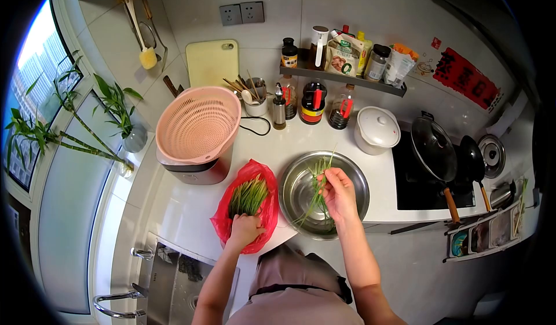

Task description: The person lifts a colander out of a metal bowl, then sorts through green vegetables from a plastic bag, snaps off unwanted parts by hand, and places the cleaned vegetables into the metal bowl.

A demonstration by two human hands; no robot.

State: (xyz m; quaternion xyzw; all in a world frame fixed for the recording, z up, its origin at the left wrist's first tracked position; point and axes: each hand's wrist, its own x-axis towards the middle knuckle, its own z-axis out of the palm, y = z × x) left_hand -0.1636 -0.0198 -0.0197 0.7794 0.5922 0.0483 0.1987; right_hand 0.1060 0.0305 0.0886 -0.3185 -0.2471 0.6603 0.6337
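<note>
White counter (179, 206) carries a red bag (270, 212) of green stalks (249, 196), beside a steel bowl (294, 189). Light pinching, kept above the bowl, should avoid crushing or dropping. Raised right hand (338, 193) pinches several stalks there, fingertips nearly together; left hand (245, 230) bends into the bag, fingers curled, its hold I cannot tell.

grey tiled wall (359, 4) | dark wall shelf (343, 81) | white countertop (379, 180) | bright window (46, 47), left side

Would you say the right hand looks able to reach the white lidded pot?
Probably yes: the white lidded pot stands just past the steel bowl, with nothing visible blocking the right hand, though that hand holds green stalks.
</note>
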